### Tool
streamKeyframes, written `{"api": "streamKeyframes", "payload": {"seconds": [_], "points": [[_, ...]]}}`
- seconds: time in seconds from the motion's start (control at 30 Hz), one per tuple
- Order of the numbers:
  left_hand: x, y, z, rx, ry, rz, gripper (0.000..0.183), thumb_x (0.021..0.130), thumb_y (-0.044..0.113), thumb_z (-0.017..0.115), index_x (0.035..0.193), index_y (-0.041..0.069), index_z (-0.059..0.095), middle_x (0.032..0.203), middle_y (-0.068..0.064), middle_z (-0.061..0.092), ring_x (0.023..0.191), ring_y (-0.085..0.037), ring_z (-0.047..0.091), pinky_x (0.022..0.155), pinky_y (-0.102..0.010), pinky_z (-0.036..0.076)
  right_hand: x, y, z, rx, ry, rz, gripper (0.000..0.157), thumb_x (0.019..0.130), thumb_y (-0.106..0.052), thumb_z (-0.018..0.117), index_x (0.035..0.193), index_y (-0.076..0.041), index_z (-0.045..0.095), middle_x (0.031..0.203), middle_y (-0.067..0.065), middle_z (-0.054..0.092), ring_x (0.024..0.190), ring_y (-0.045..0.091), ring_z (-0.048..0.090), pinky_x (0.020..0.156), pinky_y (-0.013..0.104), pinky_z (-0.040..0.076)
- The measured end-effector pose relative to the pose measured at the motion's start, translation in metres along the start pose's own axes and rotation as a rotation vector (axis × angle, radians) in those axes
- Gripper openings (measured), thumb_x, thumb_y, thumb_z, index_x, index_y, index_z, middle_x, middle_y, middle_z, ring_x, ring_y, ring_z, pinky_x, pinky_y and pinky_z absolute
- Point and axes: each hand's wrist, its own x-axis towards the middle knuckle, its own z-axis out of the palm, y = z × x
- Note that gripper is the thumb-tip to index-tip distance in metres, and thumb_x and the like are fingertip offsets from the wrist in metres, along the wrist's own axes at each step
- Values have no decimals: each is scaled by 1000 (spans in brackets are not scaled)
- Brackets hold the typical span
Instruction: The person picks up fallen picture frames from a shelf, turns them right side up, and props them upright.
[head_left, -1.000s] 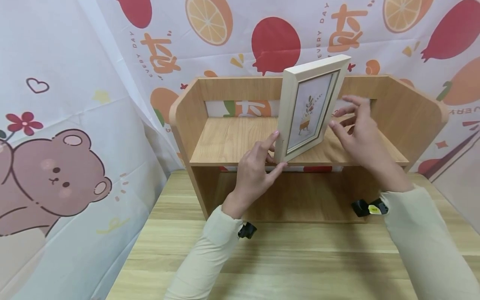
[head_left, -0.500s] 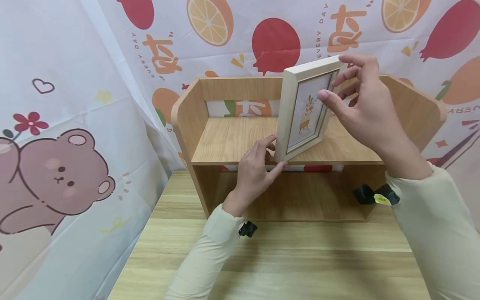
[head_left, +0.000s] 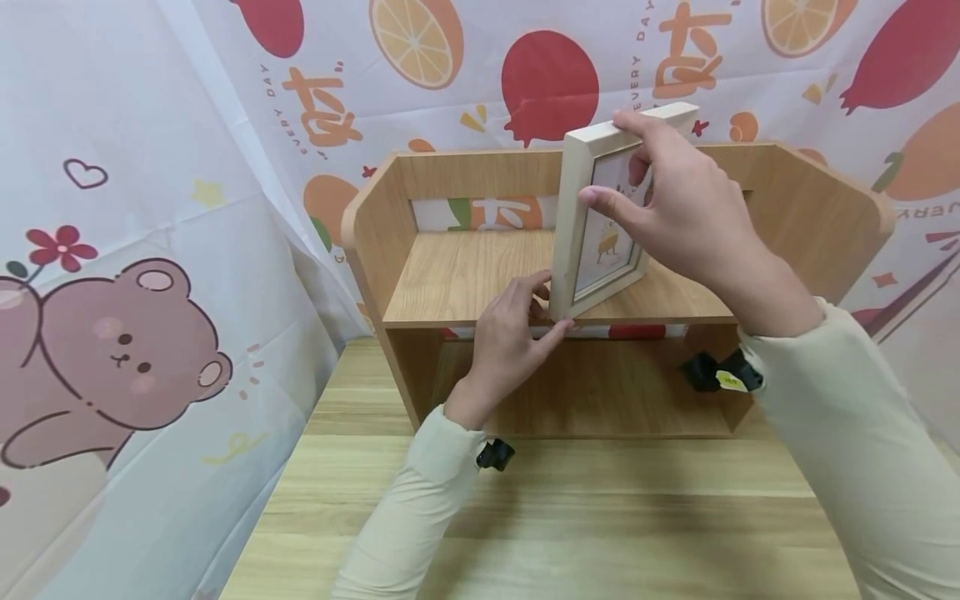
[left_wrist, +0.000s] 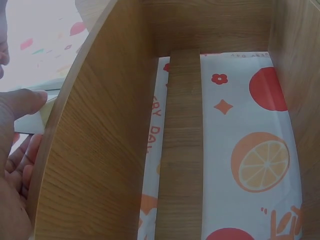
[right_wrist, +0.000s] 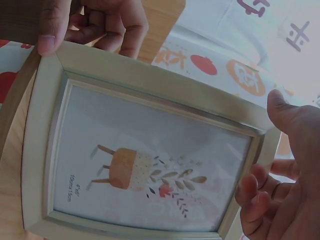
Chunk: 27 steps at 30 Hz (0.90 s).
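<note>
A cream picture frame [head_left: 572, 225] stands upright and turned at an angle on the upper board of a wooden shelf [head_left: 465, 275], its lower near corner at the board's front edge. Its picture [right_wrist: 150, 165] shows an orange pot with leaves and a red flower. My left hand [head_left: 508, 333] pinches that lower corner, the thumb [left_wrist: 30, 101] in front and the other fingers curled behind. Over the top of the frame my right hand [head_left: 693, 204] bends its fingers, index on the upper edge and thumb across the front near the left side. Parts of the picture are hidden behind it in the head view.
The shelf's side panels [head_left: 817, 208] rise on both sides of the frame, with a low back rail [head_left: 480, 175] behind. Below lies a lower compartment [head_left: 600, 392]. The shelf stands on a wood-grain table [head_left: 600, 517] against a fruit-printed cloth [head_left: 480, 75].
My right hand has risen from beside the frame's lower right and moved left over its top edge. The left hand stays at the lower corner, and the frame stands nearly as before.
</note>
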Motion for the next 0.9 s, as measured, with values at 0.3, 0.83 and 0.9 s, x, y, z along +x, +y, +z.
{"api": "streamKeyframes", "payload": {"seconds": [0.3,0.83,0.9], "points": [[-1,-1,2,11,11,8,58,78,21,81,125,4,51,98,-8,63,75,-15,64,66,-29,51,4,-6,8,18,16,14,75,89,-47,63,150,-16,30,103,11,55,81,23,51,58,36,34],[-2,0,4,38,51,39,58,76,22,82,122,4,52,96,-7,63,73,-15,63,63,-30,48,7,-6,15,69,15,5,66,94,-43,57,146,-13,29,100,13,54,82,25,50,62,36,37],[-2,1,5,45,57,43,57,76,22,82,121,4,52,96,-7,63,73,-15,63,63,-30,47,6,-6,15,87,12,0,64,94,-42,56,145,-13,29,100,13,54,81,24,50,63,35,37]]}}
